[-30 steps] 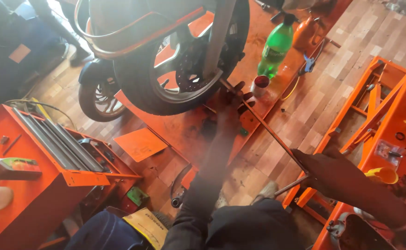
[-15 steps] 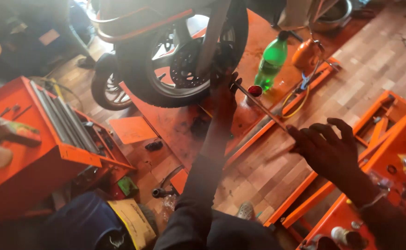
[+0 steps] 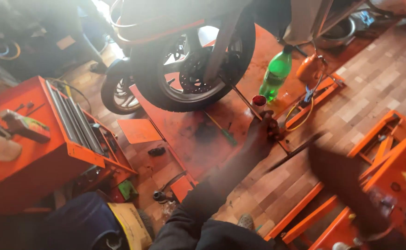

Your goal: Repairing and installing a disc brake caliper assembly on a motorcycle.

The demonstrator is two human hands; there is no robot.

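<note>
Left hand (image 3: pixel 262 132) grip closed round long thin rod (image 3: pixel 247 103) just below motorcycle wheel (image 3: pixel 191 76), right hand (image 3: pixel 339 173) blurred, grip unreadable; best kept steady, rod aligned, red-capped can (image 3: pixel 258 102) beside avoided.

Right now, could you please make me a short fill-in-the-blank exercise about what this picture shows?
1. The plastic bottle standing near the motorcycle wheel is ____ in colour.
2. The left hand grips a long thin metal ____ that runs toward the wheel.
3. The tool cart on the left side is painted ____.
4. The right hand looks ____ because it is moving.

Missing words: green; rod; orange; blurred
</note>
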